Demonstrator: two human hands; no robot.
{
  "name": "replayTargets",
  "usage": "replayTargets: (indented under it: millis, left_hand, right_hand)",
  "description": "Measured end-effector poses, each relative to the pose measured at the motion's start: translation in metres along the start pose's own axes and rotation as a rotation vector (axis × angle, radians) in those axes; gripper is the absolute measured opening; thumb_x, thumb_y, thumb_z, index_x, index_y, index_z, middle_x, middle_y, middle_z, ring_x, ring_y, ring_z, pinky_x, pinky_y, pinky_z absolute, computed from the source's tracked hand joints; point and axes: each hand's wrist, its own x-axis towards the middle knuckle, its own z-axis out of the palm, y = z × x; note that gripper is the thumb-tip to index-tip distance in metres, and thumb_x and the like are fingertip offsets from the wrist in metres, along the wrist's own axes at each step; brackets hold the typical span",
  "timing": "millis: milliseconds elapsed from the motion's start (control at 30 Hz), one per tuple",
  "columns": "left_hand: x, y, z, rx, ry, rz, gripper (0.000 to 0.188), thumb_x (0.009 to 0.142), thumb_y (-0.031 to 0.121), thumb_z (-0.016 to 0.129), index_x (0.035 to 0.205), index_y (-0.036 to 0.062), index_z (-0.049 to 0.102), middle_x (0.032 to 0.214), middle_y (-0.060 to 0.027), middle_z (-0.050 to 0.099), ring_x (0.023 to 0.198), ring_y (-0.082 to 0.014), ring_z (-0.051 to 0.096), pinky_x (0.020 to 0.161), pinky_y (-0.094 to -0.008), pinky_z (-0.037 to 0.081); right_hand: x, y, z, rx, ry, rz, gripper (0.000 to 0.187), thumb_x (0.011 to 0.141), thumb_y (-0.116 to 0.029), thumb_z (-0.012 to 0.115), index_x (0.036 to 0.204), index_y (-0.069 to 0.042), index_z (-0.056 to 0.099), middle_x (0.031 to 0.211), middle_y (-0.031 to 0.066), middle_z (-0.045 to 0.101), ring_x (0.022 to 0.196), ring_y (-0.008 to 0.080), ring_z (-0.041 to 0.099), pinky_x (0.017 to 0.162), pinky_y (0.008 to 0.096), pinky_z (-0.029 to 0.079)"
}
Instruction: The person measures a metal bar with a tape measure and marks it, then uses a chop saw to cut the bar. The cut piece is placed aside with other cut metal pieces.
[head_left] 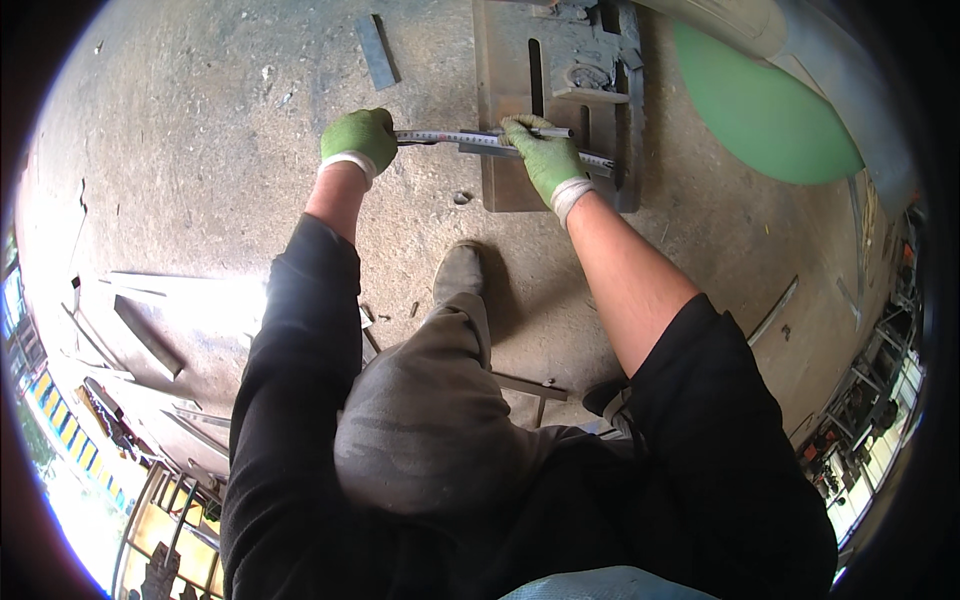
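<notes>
A white tape measure blade (440,137) stretches from one glove to the other. My left hand (360,140), in a green glove, is closed at its left end; the tape's case is not visible. Over the metal plate, my right hand (545,158), also gloved, is closed on the blade with the thumb and fingers. A narrow grey metal flat bar (482,151) lies along the blade under the right hand. From beneath those fingers a thin grey rod (555,132) sticks out to the right; whether it is gripped, I cannot tell.
The slotted metal plate (505,190) carries a bracket (590,95) at its far right. Beyond it, a green rounded panel (765,110) stands at the right. A flat metal strip (376,52) lies far left. Metal offcuts (148,338) litter the concrete floor. My boot (460,272) is just nearer than the plate.
</notes>
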Motion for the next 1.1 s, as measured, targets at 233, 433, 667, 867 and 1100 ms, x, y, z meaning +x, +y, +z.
replayTargets:
  millis: [233,433,667,867,1100]
  left_hand:
    - [-0.002,0.0,0.001,-0.009,-0.003,-0.013,0.024,0.097,0.031,0.063,0.111,0.0198,0.078,0.112,-0.0134,0.078,0.107,-0.0382,0.074,0.091,-0.0498,0.059]
    - [-0.003,-0.002,0.004,-0.008,-0.009,-0.018,0.024,0.097,0.03,0.062,0.11,0.0209,0.079,0.111,-0.0124,0.078,0.106,-0.0379,0.074,0.091,-0.0498,0.059]
    - [-0.008,-0.004,0.008,-0.034,-0.003,-0.017,0.024,0.096,0.03,0.061,0.11,0.0215,0.079,0.112,-0.0117,0.078,0.106,-0.0376,0.074,0.09,-0.0489,0.059]
    - [-0.01,-0.004,0.011,-0.03,0.023,-0.001,0.024,0.097,0.029,0.06,0.108,0.0192,0.078,0.111,-0.0123,0.078,0.105,-0.0381,0.074,0.088,-0.0501,0.058]
    - [-0.014,-0.006,0.014,-0.05,0.039,0.011,0.024,0.097,0.028,0.06,0.108,0.0177,0.079,0.109,-0.0153,0.078,0.102,-0.04,0.074,0.088,-0.051,0.059]
  right_hand:
    - [0.006,0.008,0.0,-0.007,0.002,-0.033,0.031,0.102,-0.029,0.069,0.115,-0.003,0.077,0.097,0.0069,0.081,0.091,0.0143,0.072,0.088,0.0306,0.055]
    - [0.002,0.002,-0.001,-0.067,0.0,-0.057,0.03,0.102,-0.029,0.069,0.113,-0.002,0.078,0.095,0.0064,0.08,0.09,0.0137,0.071,0.086,0.0304,0.055]
    - [-0.013,-0.008,-0.002,-0.03,-0.022,-0.004,0.029,0.105,-0.028,0.07,0.118,-0.002,0.075,0.101,0.0043,0.079,0.097,0.0113,0.07,0.092,0.027,0.053]
    - [-0.041,0.007,-0.011,0.095,-0.007,-0.006,0.026,0.104,-0.023,0.072,0.118,-0.002,0.075,0.102,0.0048,0.078,0.096,0.0121,0.072,0.089,0.0267,0.054]
    - [-0.075,0.028,-0.027,0.194,0.007,0.089,0.025,0.105,-0.023,0.071,0.118,-0.002,0.074,0.104,0.0046,0.076,0.095,0.0115,0.072,0.087,0.026,0.054]
